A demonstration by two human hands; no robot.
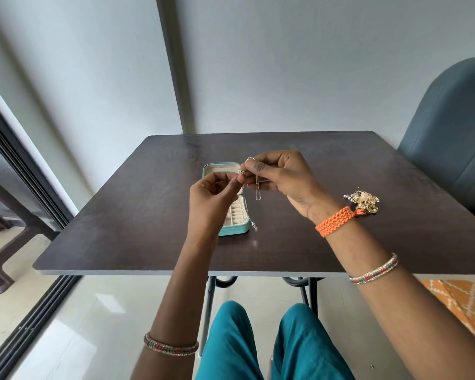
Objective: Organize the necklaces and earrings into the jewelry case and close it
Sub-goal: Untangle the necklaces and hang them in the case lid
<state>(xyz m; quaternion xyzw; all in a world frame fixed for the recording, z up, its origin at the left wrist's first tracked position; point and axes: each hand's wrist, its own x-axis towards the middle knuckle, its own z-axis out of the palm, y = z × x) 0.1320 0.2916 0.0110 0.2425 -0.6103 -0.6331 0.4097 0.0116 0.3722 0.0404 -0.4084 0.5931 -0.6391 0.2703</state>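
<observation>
Head view: open jewelry case [235, 229] holds earrings [237, 215].

Scene evenly bright; soft daylight enters from the left, through the sliding glass door [25, 171]. The tiled floor [99, 305] shows pale, diffuse reflections near the door track. The dark table [137, 215] carries a faint sheen along its far edge and only weak shadows under the hands (no hard edges anywhere). The wall [285, 64] grades from lighter at left to greyer at right. Wide-angle distortion is strong: the door frame and the wall corner lean and splay toward the frame edges. Focus is adequate at centre; the thin chain [257, 187] is barely resolved, and the small jewelry pile [364, 201] is soft in detail.
</observation>
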